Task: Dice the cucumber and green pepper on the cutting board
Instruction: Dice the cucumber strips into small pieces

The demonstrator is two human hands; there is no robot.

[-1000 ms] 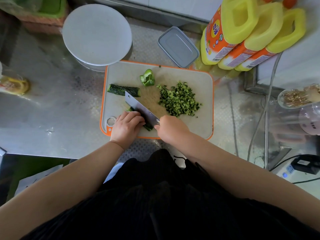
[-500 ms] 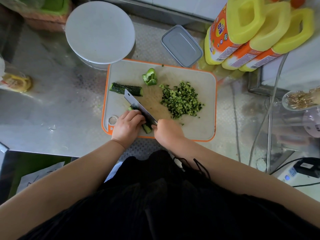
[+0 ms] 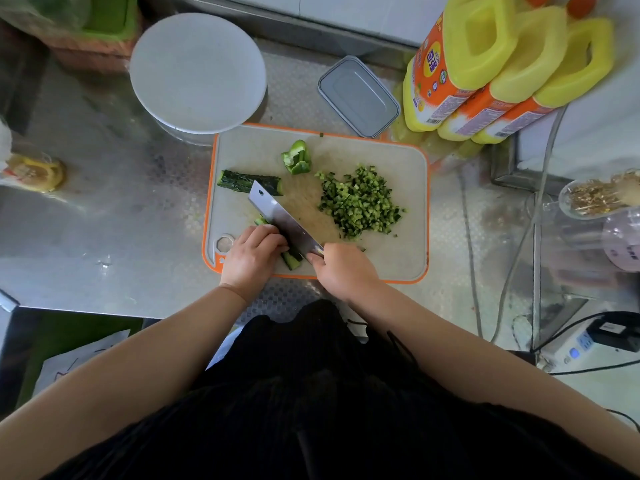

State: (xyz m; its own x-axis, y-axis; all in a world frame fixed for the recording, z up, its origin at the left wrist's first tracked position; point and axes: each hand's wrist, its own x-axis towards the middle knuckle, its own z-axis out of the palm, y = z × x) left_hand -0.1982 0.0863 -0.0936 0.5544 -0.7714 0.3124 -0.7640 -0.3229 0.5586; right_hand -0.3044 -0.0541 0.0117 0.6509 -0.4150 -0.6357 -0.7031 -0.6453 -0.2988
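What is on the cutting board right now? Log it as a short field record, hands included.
board: cutting board, orange rim
left hand: holds down the cucumber piece being cut
right hand: grips the cleaver, blade across that piece
uncut cucumber: cucumber chunk at the far left
pepper: green pepper piece, not diced
done: diced pile, right of the blade

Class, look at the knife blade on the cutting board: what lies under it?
A cucumber piece shows beneath the knife, held by the left hand. Its middle is covered by blade and fingers.
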